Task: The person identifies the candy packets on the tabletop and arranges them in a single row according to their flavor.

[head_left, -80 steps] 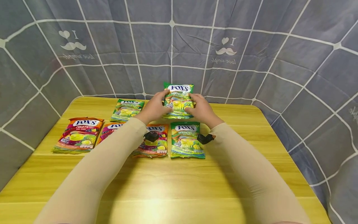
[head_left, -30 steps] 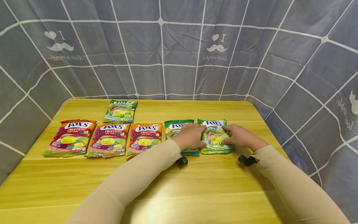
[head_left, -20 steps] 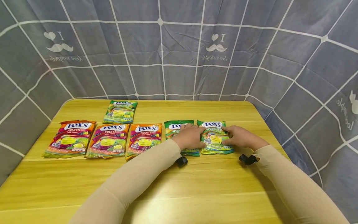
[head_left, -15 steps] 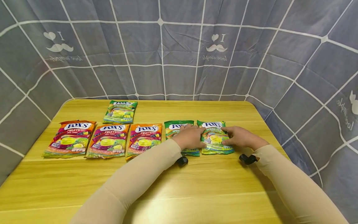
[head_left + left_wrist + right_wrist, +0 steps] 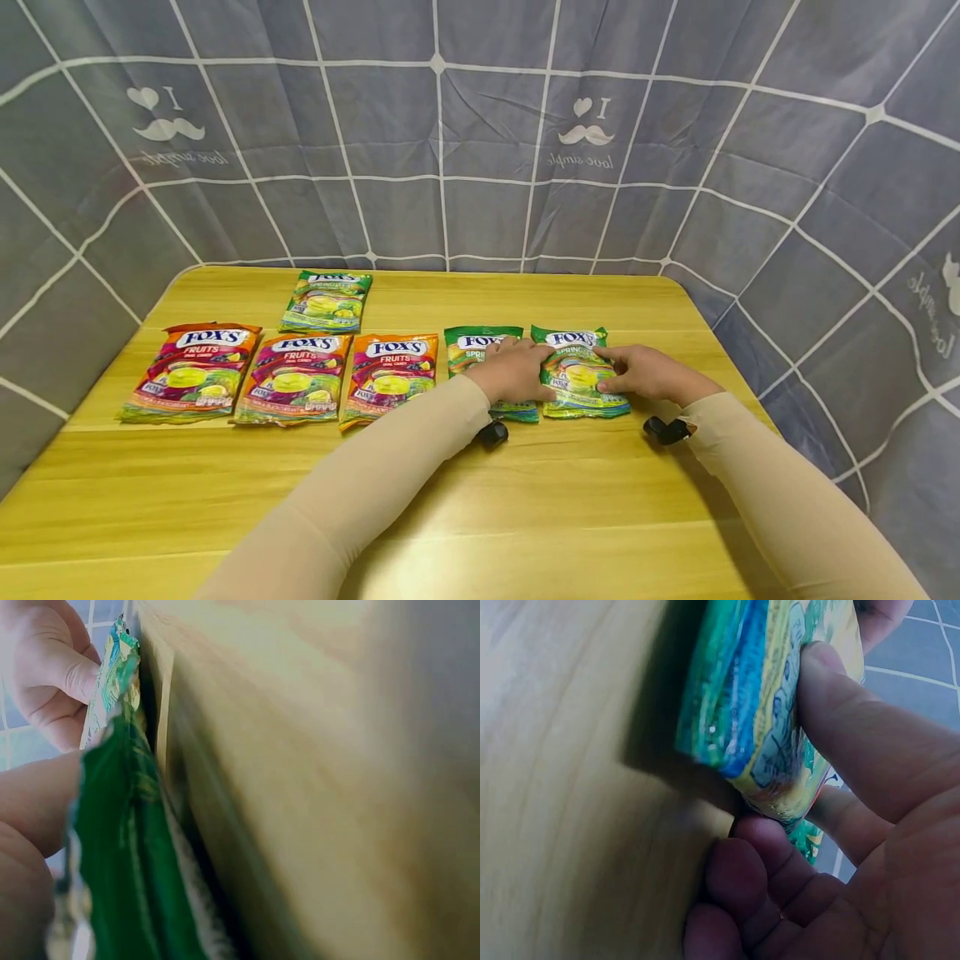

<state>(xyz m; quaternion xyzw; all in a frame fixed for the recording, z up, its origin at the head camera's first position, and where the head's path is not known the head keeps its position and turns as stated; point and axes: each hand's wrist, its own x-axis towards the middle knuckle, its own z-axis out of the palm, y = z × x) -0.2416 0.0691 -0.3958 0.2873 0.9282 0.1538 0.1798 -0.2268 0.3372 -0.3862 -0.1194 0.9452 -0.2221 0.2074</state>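
A green Fox's Spring Tea candy bag lies on the table at the right end of the front row. My left hand holds its left edge, reaching across a second green candy bag and covering much of it. At the right edge, my right hand grips the same bag. The right wrist view shows the right thumb on the front of the bag, with fingers curled at its side close to the tabletop. In the left wrist view, green wrapper fills the foreground.
Three orange-and-purple Fox's Fruits bags continue the front row to the left. Behind them lies another green bag. The wooden table ends at a grey checked curtain at the back and sides.
The green candy bag, held up near the back earlier, came forward and right to the row's right end, both hands on it. Over the last second the hands barely move; the view shifts slightly.
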